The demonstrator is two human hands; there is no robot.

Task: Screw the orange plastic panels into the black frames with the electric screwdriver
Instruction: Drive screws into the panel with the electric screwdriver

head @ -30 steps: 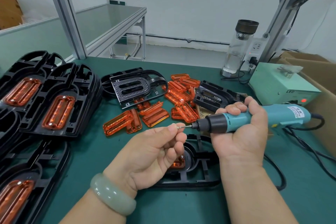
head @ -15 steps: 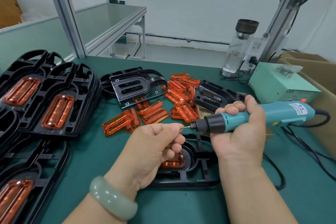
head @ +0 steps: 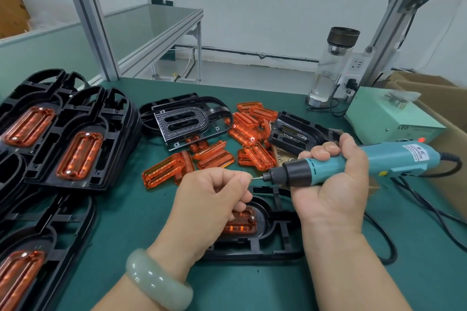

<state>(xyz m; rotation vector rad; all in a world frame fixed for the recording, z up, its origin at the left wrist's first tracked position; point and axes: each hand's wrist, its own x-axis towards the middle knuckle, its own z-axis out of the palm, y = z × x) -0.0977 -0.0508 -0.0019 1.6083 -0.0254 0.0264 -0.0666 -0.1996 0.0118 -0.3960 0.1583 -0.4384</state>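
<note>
The left hand (head: 214, 199) is curled, thumb and forefinger pinching the tip of the bit (head: 256, 179); whatever is between them is too small to make out. The right hand (head: 333, 184) is wrapped around the teal screwdriver (head: 379, 159), held nearly level and pointing left. Both hands hover over a black frame (head: 255, 250) lying flat on the green tabletop (head: 141, 222), with an orange panel (head: 240, 225) seated in it. A jade bangle (head: 156, 283) circles the left wrist. Loose panels (head: 214, 156) lie scattered just beyond, beside an empty frame (head: 184, 118). Stacked frames with panels (head: 75, 139) fill the left. A bottle (head: 333, 65) and a power box (head: 389, 118) stand at the far right.
</note>
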